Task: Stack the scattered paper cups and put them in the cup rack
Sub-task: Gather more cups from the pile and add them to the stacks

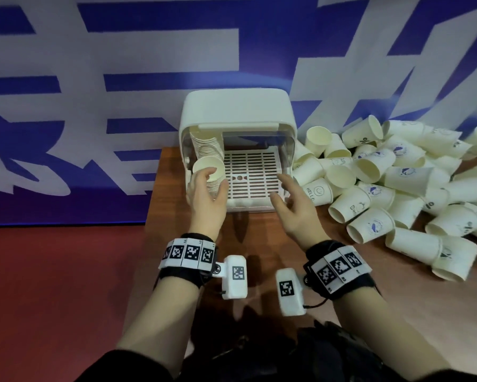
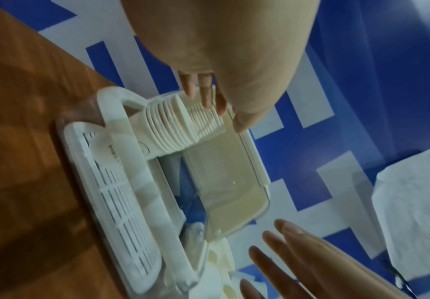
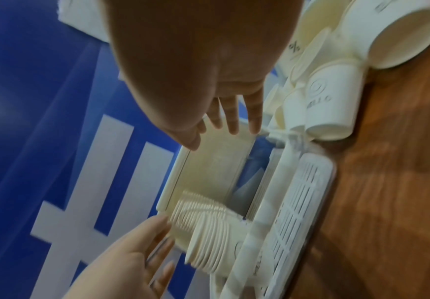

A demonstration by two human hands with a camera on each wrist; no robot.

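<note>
The white cup rack point(image 1: 236, 111) stands open on the wooden table point(image 1: 259, 238), its clear lid swung up. A long stack of paper cups point(image 1: 208, 166) lies in its left side, mouth toward me, also seen as the stack point(image 2: 167, 129) and the stack point(image 3: 208, 232). My left hand point(image 1: 216, 179) rests against the stack's front end with fairly straight fingers on the rim and the thumb beside it. My right hand point(image 1: 280, 188) hovers open, fingers spread, over the right front of the slotted tray point(image 1: 256, 172) and holds nothing.
A big heap of loose paper cups point(image 1: 383, 183) lies to the right of the rack, some printed. The table's left edge runs close to the rack, with red floor point(image 1: 52, 285) beyond it. A blue and white banner hangs behind.
</note>
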